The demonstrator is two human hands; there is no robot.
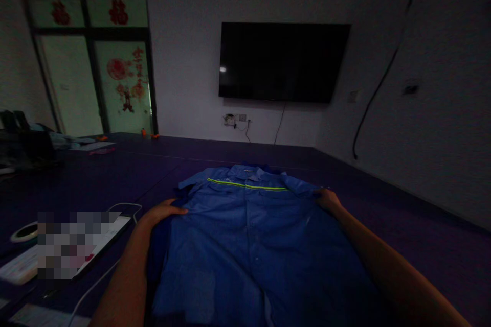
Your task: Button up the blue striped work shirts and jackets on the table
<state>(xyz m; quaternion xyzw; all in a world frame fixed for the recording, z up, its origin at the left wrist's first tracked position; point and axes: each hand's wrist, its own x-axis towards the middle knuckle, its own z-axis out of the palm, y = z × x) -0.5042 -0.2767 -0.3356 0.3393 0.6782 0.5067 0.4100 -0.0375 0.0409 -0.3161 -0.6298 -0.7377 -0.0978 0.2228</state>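
A blue short-sleeved work shirt (226,230) with a collar, front buttons and a yellow-green stripe across the chest is spread front side up before me. My left hand (165,210) is closed on its left edge below the sleeve, thumb on top and the other fingers partly hidden. At the opposite edge, near the other sleeve, my right hand (328,199) also grips the cloth. Darker blue fabric (159,245) shows beneath the shirt on the left; whether it is a second garment I cannot tell.
The shirt lies on a wide dark purple surface (383,199). To my left are a tablet-like device (102,240), a white cable (95,282) and a tape roll (23,232). Dark items (28,145) stand farther left. A television (284,61) hangs on the wall.
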